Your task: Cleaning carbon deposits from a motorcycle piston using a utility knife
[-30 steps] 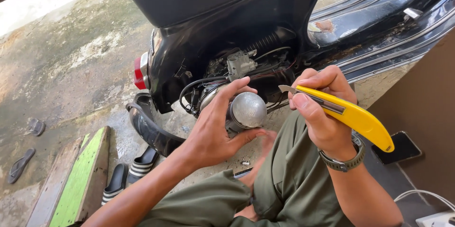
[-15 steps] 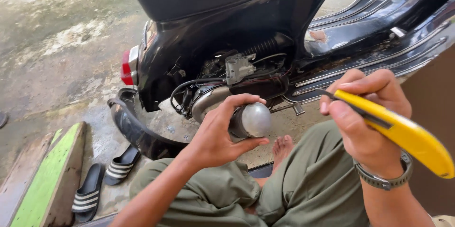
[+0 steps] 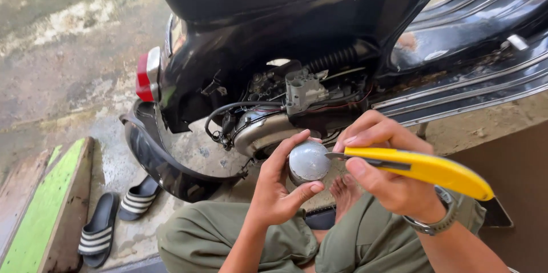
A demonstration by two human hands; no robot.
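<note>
The right hand (image 3: 394,176) has swung its yellow plastic utility knife (image 3: 419,169) back in, blade tip now touching the round grey metal piston (image 3: 308,162) gripped in the left hand (image 3: 279,190) above the lap. Scraping the crown looks underway beside the black scooter (image 3: 297,39); the next stroke calls for a shallow, steady blade.

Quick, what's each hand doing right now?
Left hand: closed around a round grey metal part.
Right hand: closed on a yellow utility knife, blade tip at the part.

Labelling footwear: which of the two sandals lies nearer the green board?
The lower-left sandal, right beside the green board. The other sandal lies up and to the right, by the detached black panel.
</note>
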